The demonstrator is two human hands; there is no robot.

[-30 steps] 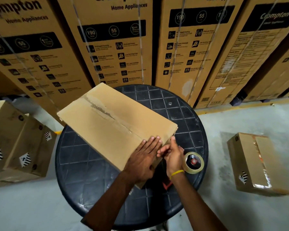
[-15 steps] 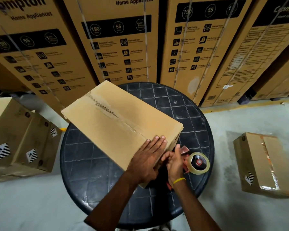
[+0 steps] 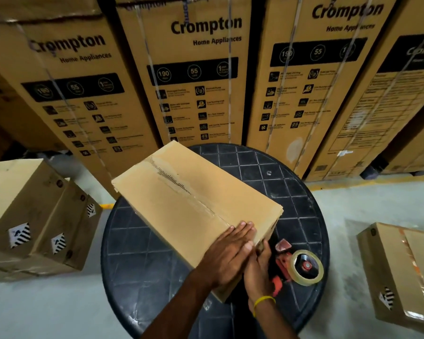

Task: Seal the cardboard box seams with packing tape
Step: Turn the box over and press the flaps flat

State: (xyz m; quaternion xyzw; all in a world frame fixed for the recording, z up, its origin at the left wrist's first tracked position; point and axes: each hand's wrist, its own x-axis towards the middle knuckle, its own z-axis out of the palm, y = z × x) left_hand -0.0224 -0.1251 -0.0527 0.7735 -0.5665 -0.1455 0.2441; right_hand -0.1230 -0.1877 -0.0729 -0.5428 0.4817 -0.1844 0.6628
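Two stacked boxes [image 3: 34, 216] on floor at left; cardboard box [image 3: 194, 206] lies on round black table [image 3: 137, 248], centre seam up; left hand [image 3: 227, 256] flat on its near end, fingers together, pressing; right hand [image 3: 258, 270] at box's near edge, wrapped round red tape dispenser [image 3: 301, 266], roll just beside box; taped box [image 3: 402, 272] on floor at right.

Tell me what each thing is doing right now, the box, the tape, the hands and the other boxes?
Cardboard box: flaps closed, lying on the round table, top seam not taped yet.
Tape dispenser: beside the box, roll loaded, in the right hand.
Left hand: flat, pressing the box's near end.
Right hand: gripping the dispenser at the box's near edge.
Box on the right floor: closed, taped.
Boxes on the left floor: closed.
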